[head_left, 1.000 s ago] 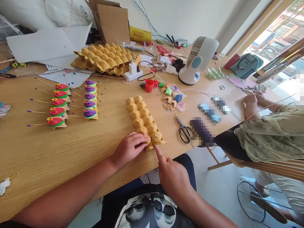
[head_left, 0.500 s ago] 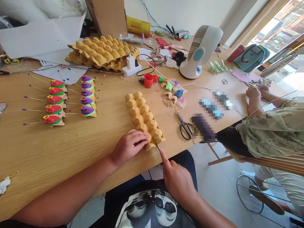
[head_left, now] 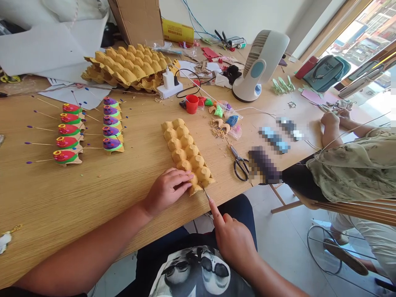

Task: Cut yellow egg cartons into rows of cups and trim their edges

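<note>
over the last second the right hand (head_left: 235, 237) has drawn back a little toward the person, so that more of the slim knife (head_left: 206, 194) shows between the pointing fingertip and the cardboard. the blade meets the near end of a yellow egg-carton strip (head_left: 187, 141), which lies cups-up on the worktop (head_left: 142, 136) in front of the person. this looks like a pull stroke of a cut, with the strip not visibly parted. the right grip is closed around the knife, index finger stretched along it. the left hand (head_left: 167, 187) has stayed on the strip's near cups, fingers bent and close together; whether they pinch or only press, i cannot tell.

left of the strip, red-and-green painted carton pieces (head_left: 66, 142) and purple ones (head_left: 111, 132) stand in two columns. scissors (head_left: 235, 153) lie to its right. beyond are a red cup (head_left: 192, 105), stacked egg trays (head_left: 126, 66) and a white fan (head_left: 262, 62). at right, a seated person in a patterned shirt (head_left: 352, 165) has both hands on the worktop, near a bright window (head_left: 349, 37).
</note>
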A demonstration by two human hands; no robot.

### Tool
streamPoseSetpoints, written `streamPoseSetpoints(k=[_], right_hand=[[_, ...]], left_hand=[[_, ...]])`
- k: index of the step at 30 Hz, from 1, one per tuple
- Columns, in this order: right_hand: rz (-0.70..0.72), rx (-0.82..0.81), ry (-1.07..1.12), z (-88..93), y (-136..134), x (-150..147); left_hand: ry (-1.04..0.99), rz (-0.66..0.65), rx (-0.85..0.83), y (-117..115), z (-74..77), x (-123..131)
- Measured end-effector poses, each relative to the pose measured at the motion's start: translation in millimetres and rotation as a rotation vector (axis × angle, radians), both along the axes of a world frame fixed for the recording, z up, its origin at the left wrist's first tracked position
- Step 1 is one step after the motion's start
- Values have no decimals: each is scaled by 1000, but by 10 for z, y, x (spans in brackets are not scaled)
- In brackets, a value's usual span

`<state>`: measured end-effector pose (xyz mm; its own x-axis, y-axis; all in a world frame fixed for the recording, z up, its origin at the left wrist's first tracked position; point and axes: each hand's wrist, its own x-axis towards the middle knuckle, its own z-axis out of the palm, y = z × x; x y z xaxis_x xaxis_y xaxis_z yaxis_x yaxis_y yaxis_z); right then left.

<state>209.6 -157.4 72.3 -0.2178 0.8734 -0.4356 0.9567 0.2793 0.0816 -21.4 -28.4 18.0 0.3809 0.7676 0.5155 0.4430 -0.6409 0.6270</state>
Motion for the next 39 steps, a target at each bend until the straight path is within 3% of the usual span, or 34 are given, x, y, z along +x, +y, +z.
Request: streamPoseSetpoints(k=[10,21,31,39], right_hand=[[-21,8,12,13,-9,47],[14,-104,-121,506,148,-60],[-16,-86,-4,221,208,-10],[-14,-80,-43,150,66,49]], left_hand=[[-2,21,3,-14,-18,3],[10,29,-7,-7,5,6],[7,20,-17,-5,8,-2],[0,7,-21,-14,-2,0]])
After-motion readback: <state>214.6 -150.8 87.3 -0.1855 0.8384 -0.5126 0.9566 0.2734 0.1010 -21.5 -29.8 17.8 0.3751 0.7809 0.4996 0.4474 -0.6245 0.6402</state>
